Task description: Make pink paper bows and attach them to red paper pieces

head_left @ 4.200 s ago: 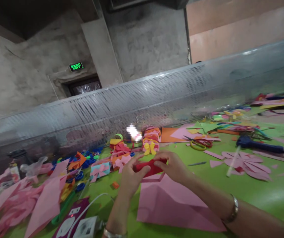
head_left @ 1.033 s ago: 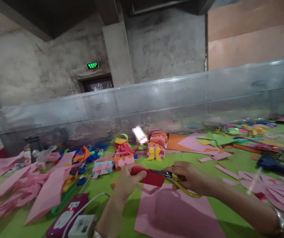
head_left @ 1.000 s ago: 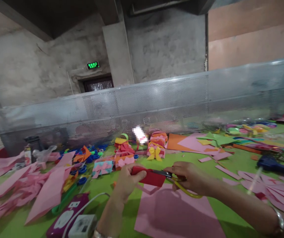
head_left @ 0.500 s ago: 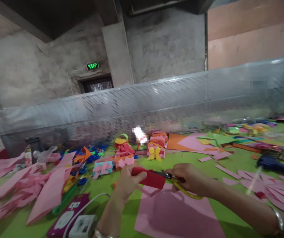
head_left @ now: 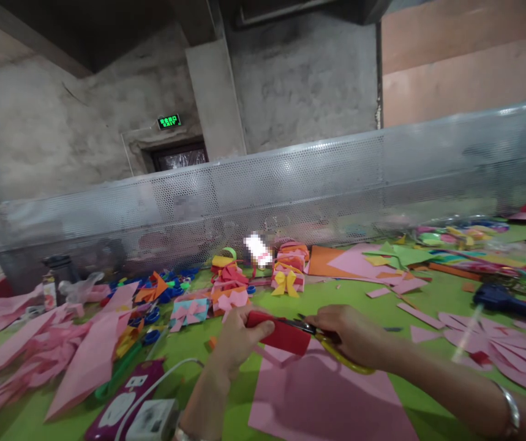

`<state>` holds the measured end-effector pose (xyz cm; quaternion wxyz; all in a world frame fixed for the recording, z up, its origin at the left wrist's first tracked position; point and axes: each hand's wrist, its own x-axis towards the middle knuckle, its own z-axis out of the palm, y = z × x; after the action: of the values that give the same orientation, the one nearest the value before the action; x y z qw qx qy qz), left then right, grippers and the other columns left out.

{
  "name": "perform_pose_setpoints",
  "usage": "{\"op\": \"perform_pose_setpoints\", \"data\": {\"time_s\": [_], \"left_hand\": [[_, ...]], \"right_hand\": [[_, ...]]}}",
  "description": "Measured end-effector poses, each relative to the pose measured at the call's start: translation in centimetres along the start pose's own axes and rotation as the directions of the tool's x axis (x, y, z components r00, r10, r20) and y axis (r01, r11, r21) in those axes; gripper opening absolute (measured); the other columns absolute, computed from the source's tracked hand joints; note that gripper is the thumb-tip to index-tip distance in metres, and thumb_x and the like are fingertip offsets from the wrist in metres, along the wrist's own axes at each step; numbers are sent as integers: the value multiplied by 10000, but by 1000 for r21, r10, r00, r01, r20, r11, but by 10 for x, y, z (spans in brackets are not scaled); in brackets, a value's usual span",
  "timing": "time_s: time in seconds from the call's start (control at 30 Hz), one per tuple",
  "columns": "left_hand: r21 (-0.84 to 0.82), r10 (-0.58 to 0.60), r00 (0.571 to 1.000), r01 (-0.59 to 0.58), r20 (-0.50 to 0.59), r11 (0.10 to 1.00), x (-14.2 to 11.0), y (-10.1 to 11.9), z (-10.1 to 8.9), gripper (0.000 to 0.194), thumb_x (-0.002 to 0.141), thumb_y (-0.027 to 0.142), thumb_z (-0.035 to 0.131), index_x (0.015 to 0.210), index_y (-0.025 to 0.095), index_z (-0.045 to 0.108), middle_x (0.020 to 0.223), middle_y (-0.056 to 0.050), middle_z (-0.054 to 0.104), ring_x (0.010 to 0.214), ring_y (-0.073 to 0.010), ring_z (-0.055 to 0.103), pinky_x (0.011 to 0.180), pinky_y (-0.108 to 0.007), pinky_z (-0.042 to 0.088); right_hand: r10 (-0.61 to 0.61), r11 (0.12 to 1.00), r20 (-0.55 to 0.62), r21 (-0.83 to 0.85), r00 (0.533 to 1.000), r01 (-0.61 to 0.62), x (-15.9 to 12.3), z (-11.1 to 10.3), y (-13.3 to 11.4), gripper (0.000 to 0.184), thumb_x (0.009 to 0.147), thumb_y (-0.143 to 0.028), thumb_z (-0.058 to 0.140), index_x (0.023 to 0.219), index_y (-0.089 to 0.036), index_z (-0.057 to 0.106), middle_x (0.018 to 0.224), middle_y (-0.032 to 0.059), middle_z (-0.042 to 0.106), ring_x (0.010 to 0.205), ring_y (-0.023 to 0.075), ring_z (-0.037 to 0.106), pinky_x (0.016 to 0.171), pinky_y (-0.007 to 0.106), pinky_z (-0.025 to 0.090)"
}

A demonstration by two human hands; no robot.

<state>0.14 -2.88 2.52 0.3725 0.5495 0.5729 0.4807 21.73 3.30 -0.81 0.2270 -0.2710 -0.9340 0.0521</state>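
My left hand [head_left: 239,337] pinches a folded piece of red paper [head_left: 285,337] at its left end, thumb on the near face. My right hand [head_left: 348,331] grips yellow-handled scissors [head_left: 343,358], their dark blades lying along the top edge of the red paper. The blades look slightly parted. Below the red paper a small pink folded strip [head_left: 277,355] shows, partly hidden. A large pink sheet [head_left: 327,398] lies on the green table [head_left: 226,404] beneath both hands.
Folded paper pieces with bows [head_left: 232,300] stand beyond my hands. A purple power strip [head_left: 129,398] with a white plug sits at front left. Pink paper scraps [head_left: 83,355] cover the left side. A blue-handled tool [head_left: 510,303] and petal-shaped pink cuttings [head_left: 496,343] lie right.
The scissor blades have opened a little along the paper's top edge, and the red paper has tilted slightly. Both hands stay in nearly the same place.
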Motion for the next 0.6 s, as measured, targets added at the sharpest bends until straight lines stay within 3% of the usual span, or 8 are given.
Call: {"op": "perform_pose_setpoints", "data": {"time_s": [0.3,0.4,0.47,0.53,0.6], "left_hand": [[2,-16,1000,16,-2,1000,0,0,1,148,577,206,678,696,119,662,622,-24,637,620,-133,548,595,-240,418],[-7,-8,1000,7,-19,1000,1,-2,1,149,602,206,662,724,121,671,664,-37,658,642,-141,571,604,-243,434],[-13,11,1000,-11,-28,1000,1,-3,0,160,616,215,659,747,125,673,694,-48,671,662,-154,591,611,-252,448],[-21,22,999,-23,-34,1000,1,-4,1,175,625,226,660,768,126,675,731,-63,684,694,-173,612,627,-265,466],[-33,30,998,-32,-50,999,1,-4,1,192,622,222,667,788,126,678,752,-70,689,710,-181,622,636,-271,477]], "right_hand": [[55,996,-37,79,998,-51,2,6,-1,190,758,-129,481,776,-175,664,672,33,636,604,140,519,553,215,325],[177,977,-68,137,982,-166,5,2,7,197,786,-193,474,736,-172,663,628,13,618,561,130,498,510,209,308],[296,952,-84,107,951,-287,5,-3,24,174,775,-235,511,734,-170,667,601,7,610,537,130,491,492,214,292],[436,900,-125,52,891,-433,2,-12,50,104,710,-218,594,747,-172,680,604,10,625,530,129,504,492,219,286],[586,805,-231,58,777,-590,-7,-23,81,165,614,-111,651,760,-170,699,633,29,658,534,120,534,497,220,291]]}}
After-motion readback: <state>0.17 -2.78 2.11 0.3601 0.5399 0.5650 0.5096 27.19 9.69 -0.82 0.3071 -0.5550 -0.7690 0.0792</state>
